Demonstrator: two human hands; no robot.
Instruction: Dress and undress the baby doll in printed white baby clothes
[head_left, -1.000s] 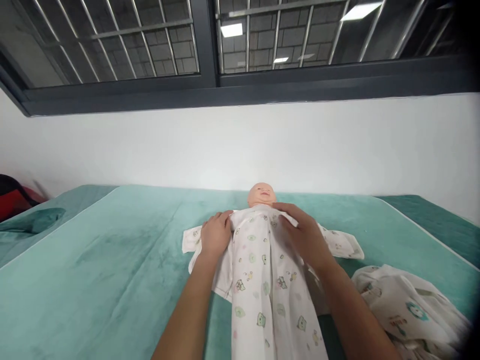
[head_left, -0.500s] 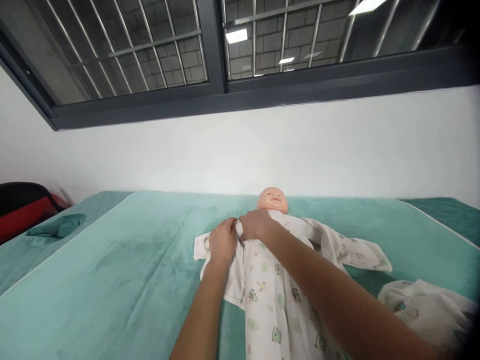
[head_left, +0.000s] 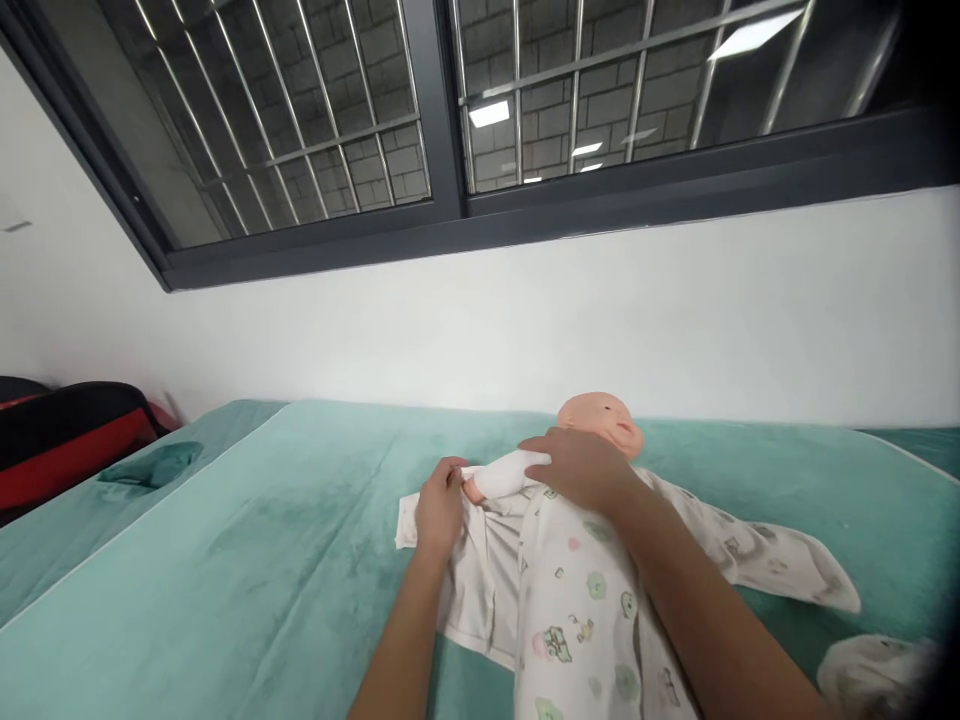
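A baby doll (head_left: 600,420) lies on its back on a teal padded mat (head_left: 225,560), dressed in a white garment with small animal prints (head_left: 577,610). My right hand (head_left: 581,468) rests curved over the doll's chest and upper arm, fingers wrapped on the doll's white arm (head_left: 499,480). My left hand (head_left: 439,505) pinches the garment's left sleeve (head_left: 420,520), which lies flat on the mat just below the doll's bare hand. The garment's other sleeve (head_left: 787,565) spreads out to the right.
A second bundle of white printed cloth (head_left: 877,680) lies at the lower right. A black and red bag (head_left: 67,440) sits at the far left beside the mat. A white wall and a barred window stand behind the mat.
The doll's arm has come out of the left sleeve and my right hand now holds it. My left hand has shifted down onto the flat sleeve. The view has swung left.
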